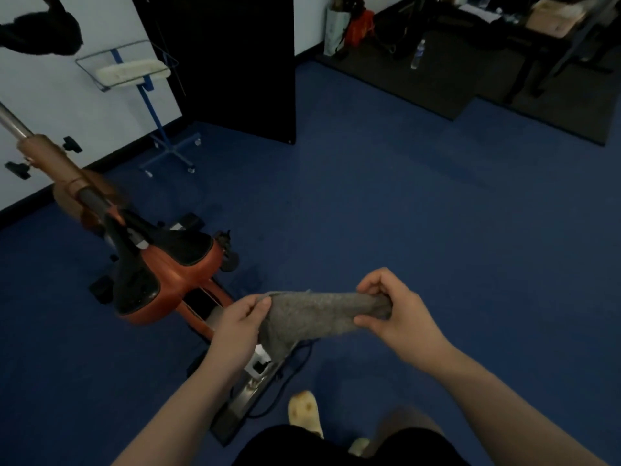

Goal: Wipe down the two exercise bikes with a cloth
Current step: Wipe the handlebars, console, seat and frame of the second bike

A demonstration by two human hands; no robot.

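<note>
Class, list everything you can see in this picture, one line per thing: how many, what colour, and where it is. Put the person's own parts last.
Exercise bike: one, orange-brown with black saddle, left on the carpet.
Cloth: one, grey, stretched between both hands.
Carpet: one, blue, covers the floor.
Wheeled stand: one, blue, by the white wall, with a wire basket on top.
Pad: one, whitish, in that basket.
Panel: one, black, upright near the stand.
Water bottle: one, clear, on the dark mat far right.
Bags: two, one pale, one orange, against the far wall.
Slippers: two, pale, bottom centre.
Left hand: pinches the cloth's left end.
Right hand: pinches the cloth's right end.
</note>
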